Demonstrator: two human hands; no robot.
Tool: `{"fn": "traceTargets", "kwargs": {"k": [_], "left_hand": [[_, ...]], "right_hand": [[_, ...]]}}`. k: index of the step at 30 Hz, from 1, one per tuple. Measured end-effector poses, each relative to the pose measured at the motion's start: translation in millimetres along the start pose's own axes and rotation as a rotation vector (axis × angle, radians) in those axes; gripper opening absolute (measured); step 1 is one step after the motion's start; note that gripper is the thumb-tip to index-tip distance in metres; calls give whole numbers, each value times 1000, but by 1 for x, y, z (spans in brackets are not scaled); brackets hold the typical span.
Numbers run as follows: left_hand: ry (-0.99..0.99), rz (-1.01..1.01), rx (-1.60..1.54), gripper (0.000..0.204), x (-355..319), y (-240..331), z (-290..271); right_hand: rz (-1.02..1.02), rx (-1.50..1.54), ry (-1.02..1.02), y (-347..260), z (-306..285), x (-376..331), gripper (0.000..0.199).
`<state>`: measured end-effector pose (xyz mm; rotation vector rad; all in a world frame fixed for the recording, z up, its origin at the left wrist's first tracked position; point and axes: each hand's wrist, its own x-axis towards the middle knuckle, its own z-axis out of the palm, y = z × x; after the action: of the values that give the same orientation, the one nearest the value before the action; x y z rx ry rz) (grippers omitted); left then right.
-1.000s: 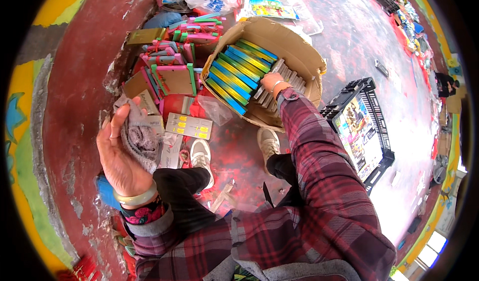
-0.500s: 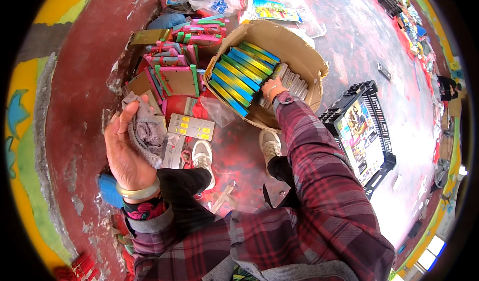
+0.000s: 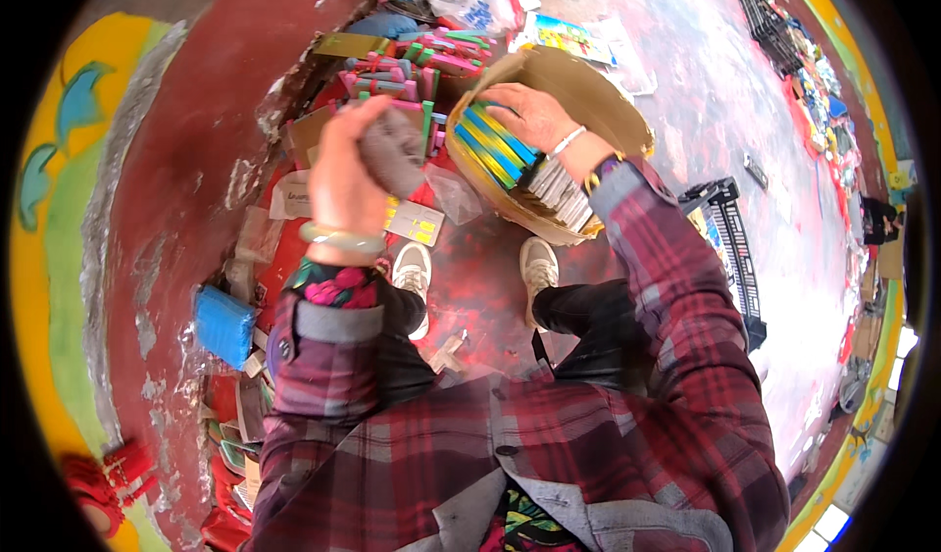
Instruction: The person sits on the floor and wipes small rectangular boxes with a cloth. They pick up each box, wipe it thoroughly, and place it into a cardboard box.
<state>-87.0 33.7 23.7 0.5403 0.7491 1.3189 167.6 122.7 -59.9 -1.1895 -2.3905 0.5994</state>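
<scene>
My left hand [image 3: 343, 184] is closed on a crumpled grey cloth [image 3: 395, 150], raised left of the cardboard box [image 3: 639, 135]. The cloth and the fingers are smeared by motion. Inside the box stand rows of flat blue-and-yellow packs [image 3: 487, 153] on the left and a row of thin greyish packs [image 3: 561, 191] on the right. My right hand [image 3: 534, 116] reaches into the box from the right. Its fingers are stretched out, thumb apart, over the blue-and-yellow packs, and nothing shows lifted in them.
Boards with pink, green and blue frames [image 3: 446, 57] are piled left of the box. A card with yellow pieces [image 3: 417, 223] lies near my shoes [image 3: 412, 270]. On the right stands a black plastic crate [image 3: 737, 248]; a blue pack [image 3: 224, 326] is at lower left.
My right hand has moved from the greyish packs to the blue-and-yellow ones. My left hand, holding the cloth, has come up and toward the box. The view has shifted.
</scene>
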Motion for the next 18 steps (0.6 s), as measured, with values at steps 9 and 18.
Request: {"fn": "traceTargets", "kwargs": {"k": [9, 18], "left_hand": [[-266, -277, -206, 41, -45, -57, 47], [-314, 243, 335, 25, -59, 33, -9]], "right_hand": [[493, 1369, 236, -117, -9, -81, 40], [749, 1712, 516, -76, -26, -176, 27]]}}
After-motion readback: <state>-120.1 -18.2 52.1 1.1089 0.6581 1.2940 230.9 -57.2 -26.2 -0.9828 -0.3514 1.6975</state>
